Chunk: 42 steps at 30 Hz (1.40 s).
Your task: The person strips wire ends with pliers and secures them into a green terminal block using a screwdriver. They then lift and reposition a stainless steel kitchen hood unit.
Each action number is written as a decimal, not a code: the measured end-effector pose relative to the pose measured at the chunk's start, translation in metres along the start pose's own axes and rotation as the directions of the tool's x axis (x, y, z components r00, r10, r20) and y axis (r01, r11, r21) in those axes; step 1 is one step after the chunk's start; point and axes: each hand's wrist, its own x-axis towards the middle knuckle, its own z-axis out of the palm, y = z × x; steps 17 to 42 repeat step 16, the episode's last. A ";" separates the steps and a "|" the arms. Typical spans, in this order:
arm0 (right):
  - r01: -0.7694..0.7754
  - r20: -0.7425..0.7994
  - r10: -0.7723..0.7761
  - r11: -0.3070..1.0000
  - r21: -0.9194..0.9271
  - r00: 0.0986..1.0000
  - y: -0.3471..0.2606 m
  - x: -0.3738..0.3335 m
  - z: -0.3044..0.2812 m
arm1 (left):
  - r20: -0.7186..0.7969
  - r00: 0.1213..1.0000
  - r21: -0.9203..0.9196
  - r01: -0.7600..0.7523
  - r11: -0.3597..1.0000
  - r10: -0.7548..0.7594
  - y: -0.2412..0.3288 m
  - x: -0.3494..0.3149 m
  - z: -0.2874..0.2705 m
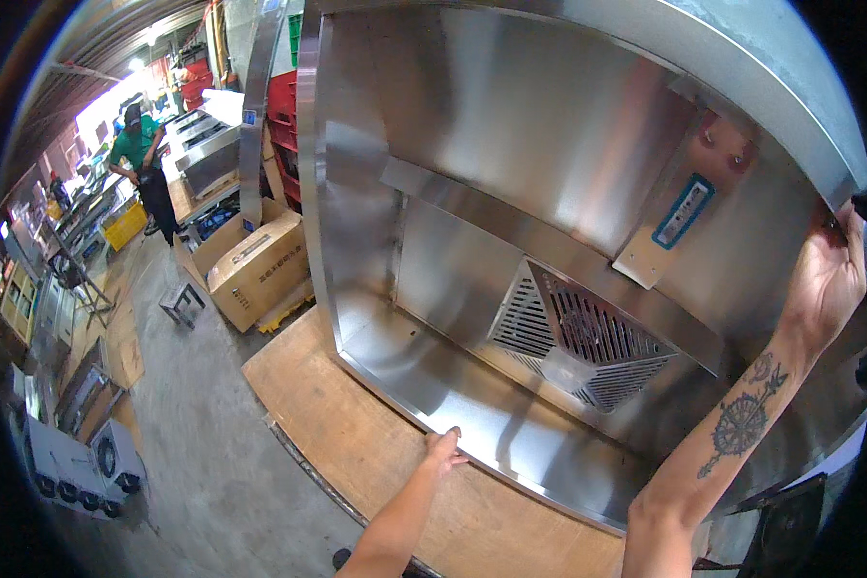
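Note:
A large, open-fronted stainless steel housing stands tilted on a wooden board in front of me. Its near lower rim is pinched by my left hand, thumb over the edge. High on the right, my right hand is closed round the housing's outer edge, its fingertips partly hidden. Inside the housing sits an angular slotted metal guard. A crosswise steel strip runs above it. Higher up is a flat metal plate bearing a blue-edged label.
The wooden board has a curved-looking dark edge beside the concrete floor. An open cardboard box and small metal stool stand left. Farther back, a person in green is beside a steel appliance. White-grey units lie lower left.

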 end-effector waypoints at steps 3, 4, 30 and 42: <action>-0.120 0.096 0.114 0.992 0.050 0.989 -0.013 -0.001 -0.016 | -0.098 0.995 -0.039 0.032 0.999 -0.036 0.001 -0.019 0.006; -0.113 0.053 0.112 0.994 0.007 0.992 -0.023 0.001 -0.016 | -0.124 0.991 -0.040 0.040 0.998 -0.045 0.003 -0.030 0.008; 0.202 0.127 -0.158 0.722 -0.661 0.979 -0.054 -0.031 0.052 | -0.027 0.996 -0.290 0.077 0.954 -0.089 -0.090 -0.133 -0.050; 0.202 0.127 -0.158 0.722 -0.661 0.979 -0.054 -0.031 0.052 | -0.027 0.996 -0.290 0.077 0.954 -0.089 -0.090 -0.133 -0.050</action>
